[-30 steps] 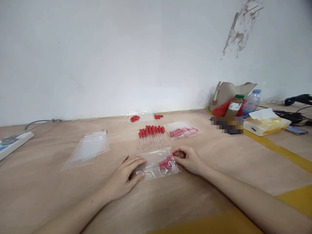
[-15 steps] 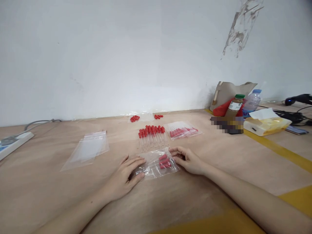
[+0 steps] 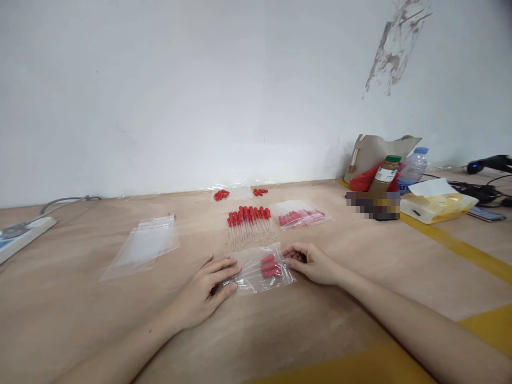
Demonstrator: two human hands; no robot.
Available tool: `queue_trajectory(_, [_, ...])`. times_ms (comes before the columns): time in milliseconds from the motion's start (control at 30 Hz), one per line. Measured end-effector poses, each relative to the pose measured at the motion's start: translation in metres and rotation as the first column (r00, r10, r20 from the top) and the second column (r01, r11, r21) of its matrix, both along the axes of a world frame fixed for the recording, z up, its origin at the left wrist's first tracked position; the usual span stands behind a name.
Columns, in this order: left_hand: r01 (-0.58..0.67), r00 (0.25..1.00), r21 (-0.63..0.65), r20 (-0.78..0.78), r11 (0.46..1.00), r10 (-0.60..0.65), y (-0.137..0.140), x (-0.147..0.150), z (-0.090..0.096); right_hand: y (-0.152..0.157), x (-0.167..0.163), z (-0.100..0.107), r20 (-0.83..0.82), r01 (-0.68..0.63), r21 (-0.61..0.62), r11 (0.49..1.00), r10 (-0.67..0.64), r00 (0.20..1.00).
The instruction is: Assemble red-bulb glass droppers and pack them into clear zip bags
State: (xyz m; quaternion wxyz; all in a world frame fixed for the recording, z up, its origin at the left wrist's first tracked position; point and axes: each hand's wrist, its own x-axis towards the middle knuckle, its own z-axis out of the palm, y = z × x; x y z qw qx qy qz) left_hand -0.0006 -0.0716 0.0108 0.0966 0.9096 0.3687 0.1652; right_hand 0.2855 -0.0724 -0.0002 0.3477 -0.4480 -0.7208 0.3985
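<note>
Pixelated patch (image 3: 373, 205) hides obj — power strip (image 3: 24, 234) cut off.

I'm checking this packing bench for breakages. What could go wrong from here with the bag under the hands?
1. The left hand presses flat on the small clear bag holding red-capped droppers; their thin stems might crack under pressure.
2. The right hand works at the bag's end by the red caps; if that end is not sealed, droppers may slide out.
3. The loose row of droppers lies just beyond the bag and could be knocked.

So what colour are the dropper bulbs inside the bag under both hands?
Red bulbs, inside the clear bag; the head view shows them best.
</note>
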Motion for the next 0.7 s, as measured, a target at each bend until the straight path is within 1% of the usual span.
queue_trajectory(67, [0.011,1.0,0.007,0.006,1.0,-0.011,0.001,0.0,-0.001,0.0,0.0,-0.001,0.002,0.046,0.012,0.999,-0.046,0.999])
queue_trajectory(100, [0.018,1.0,0.009,0.006,1.0,-0.018,0.001,-0.001,-0.001,0.002,0.001,-0.002,0.003,0.096,0.036,0.995,-0.097,0.995])
queue_trajectory(133, [0.024,1.0,0.012,0.003,1.0,-0.024,0.001,-0.001,-0.001,0.005,0.001,-0.001,0.007,0.16,0.073,0.984,-0.161,0.987])
queue_trajectory(200, [0.034,0.999,0.013,-0.004,0.999,-0.034,0.001,-0.001,-0.001,0.016,0.001,0.003,0.043,0.282,0.177,0.943,-0.294,0.955])
queue_trajectory(267, [0.036,0.999,0.009,-0.008,0.999,-0.036,0.001,-0.001,0.0,0.033,-0.001,0.012,0.13,0.333,0.271,0.903,-0.377,0.917])
queue_trajectory(333, [0.031,0.999,0.001,-0.014,1.0,-0.031,0.0,-0.001,0.001,0.054,-0.006,0.023,0.252,0.342,0.312,0.886,-0.424,0.87])
queue_trajectory(400, [0.029,0.999,-0.003,-0.014,1.0,-0.029,0.0,0.0,0.002,0.077,-0.015,0.033,0.341,0.421,0.298,0.857,-0.508,0.791])
queue_trajectory(500, [0.034,0.999,0.004,-0.001,0.999,-0.034,-0.001,0.001,0.003,0.108,-0.03,0.039,0.375,0.515,0.254,0.819,-0.574,0.728])
queue_trajectory(600, [0.035,0.999,0.008,0.01,0.999,-0.035,-0.001,0.001,0.002,0.13,-0.04,0.035,0.408,0.568,0.18,0.803,-0.587,0.7])
queue_trajectory(700, [0.034,0.999,0.005,0.01,0.999,-0.034,-0.001,0.0,0.0,0.141,-0.042,0.03,0.41,0.577,0.119,0.808,-0.569,0.713])
